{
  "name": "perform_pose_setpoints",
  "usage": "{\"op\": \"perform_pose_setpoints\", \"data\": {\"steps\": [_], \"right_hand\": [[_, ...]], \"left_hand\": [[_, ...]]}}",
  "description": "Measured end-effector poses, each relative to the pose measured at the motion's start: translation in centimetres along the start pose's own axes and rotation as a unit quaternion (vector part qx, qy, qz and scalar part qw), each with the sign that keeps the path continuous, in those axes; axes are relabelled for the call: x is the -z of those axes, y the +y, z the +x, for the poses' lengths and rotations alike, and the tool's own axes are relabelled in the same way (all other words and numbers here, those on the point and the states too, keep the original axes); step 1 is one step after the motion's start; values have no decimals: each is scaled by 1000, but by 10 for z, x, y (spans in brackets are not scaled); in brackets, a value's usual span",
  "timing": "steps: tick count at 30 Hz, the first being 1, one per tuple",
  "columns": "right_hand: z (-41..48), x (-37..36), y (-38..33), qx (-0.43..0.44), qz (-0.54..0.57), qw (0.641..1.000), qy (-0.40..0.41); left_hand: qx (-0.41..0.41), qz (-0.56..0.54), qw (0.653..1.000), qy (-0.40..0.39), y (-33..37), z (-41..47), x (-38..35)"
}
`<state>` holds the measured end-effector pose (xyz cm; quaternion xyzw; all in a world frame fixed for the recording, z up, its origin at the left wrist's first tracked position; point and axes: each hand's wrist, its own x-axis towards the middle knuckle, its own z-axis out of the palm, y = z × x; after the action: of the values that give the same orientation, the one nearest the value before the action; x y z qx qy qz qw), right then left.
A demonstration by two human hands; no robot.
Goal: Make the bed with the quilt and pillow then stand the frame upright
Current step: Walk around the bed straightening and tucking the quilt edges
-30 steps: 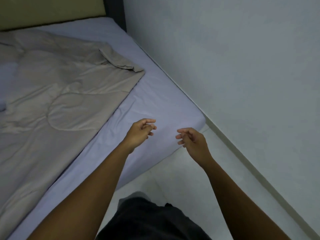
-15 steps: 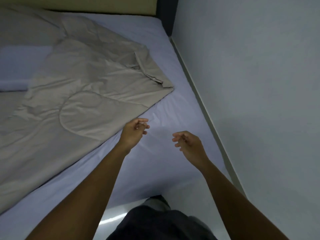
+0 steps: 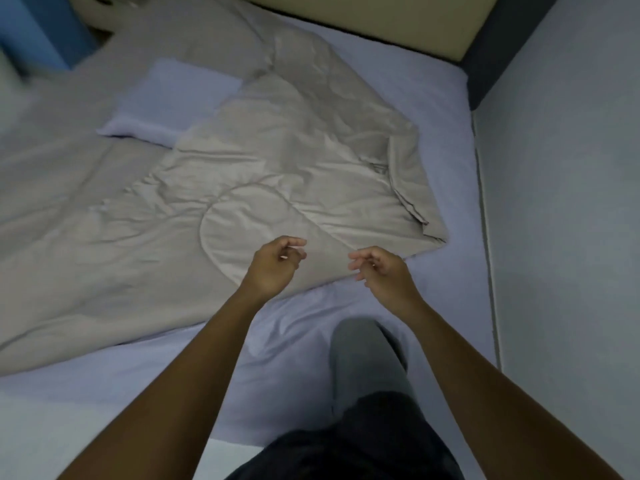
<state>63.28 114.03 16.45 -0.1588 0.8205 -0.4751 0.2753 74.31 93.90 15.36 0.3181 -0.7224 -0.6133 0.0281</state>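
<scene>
A crumpled beige quilt [image 3: 221,188] lies spread over the bed, its right corner folded back near the wall side. A pale lavender pillow [image 3: 173,98] sits on the quilt at the upper left, partly covered by a fold. My left hand [image 3: 275,265] hovers over the quilt's near edge with loosely curled fingers, holding nothing. My right hand [image 3: 381,271] is beside it, just above the same edge, fingers also loosely curled and empty. No frame is in view.
The bed's lavender sheet [image 3: 433,116] shows along the right and front. A grey wall [image 3: 571,202] runs tight along the bed's right side. A beige headboard [image 3: 381,19] stands at the far end. My knee [image 3: 367,358] rests on the mattress. Something blue [image 3: 41,32] stands at top left.
My view has swung left and closer over the bed. Both hands have moved forward from over the bare sheet to above the quilt's near edge, and my knee has come onto the mattress.
</scene>
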Motion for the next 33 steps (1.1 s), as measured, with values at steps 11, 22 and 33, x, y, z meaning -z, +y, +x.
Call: {"op": "perform_pose_setpoints", "data": {"steps": [11,22,33], "right_hand": [[273,-96,-61,74,-71,987,-121],[581,-192,-31,223,-263,938,-23],[766,-213,-59,235,-339,908,70]], "left_hand": [[37,59,991,117,-4,183,96],[84,320,919,214,-93,473,189],[45,481,834,265,-162,559,209]]}}
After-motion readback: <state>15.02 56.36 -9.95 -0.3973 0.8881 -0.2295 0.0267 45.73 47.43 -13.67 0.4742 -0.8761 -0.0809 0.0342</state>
